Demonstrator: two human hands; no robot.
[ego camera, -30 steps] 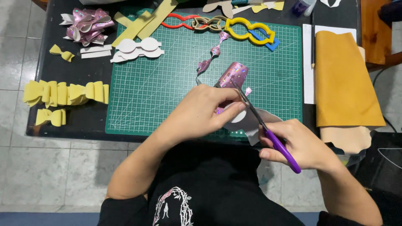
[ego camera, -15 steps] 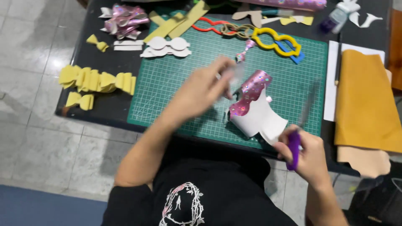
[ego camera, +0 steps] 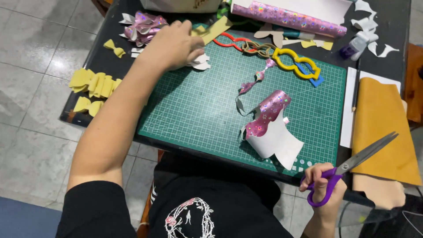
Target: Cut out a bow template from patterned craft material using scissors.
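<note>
Pink glitter sheet (ego camera: 267, 115) is now lying loose on the green cutting mat (ego camera: 198, 110), curled, white backing facing up at the near edge, wavy cut edge visible. It is touched by neither hand. One second ago it was pinched in the left hand with the blades at it; half a second ago it was already dropped on the mat. So the cut is judged finished and the sheet released.

Left hand (ego camera: 174, 44) is reached out to the far left of the mat, palm down, fingers spread over the white bow-shaped cutouts (ego camera: 200, 61). Whether anything is actually gripped cannot be told; the fingers hide the contact. Earlier that hand was near the body, over the sheet.

Right hand (ego camera: 324, 183) is closed around the purple handles of the scissors (ego camera: 352, 161), held off the near right mat edge. Blades are nearly shut and pointed away over the mustard sheet (ego camera: 381, 128). Earlier they were at the glitter sheet.

A thin glitter offcut (ego camera: 255, 79) is lying just beyond the sheet. Yellow, red and blue wavy templates (ego camera: 295, 64) are beyond it. Yellow bows (ego camera: 92, 83) are on the table's left edge, well apart.
</note>
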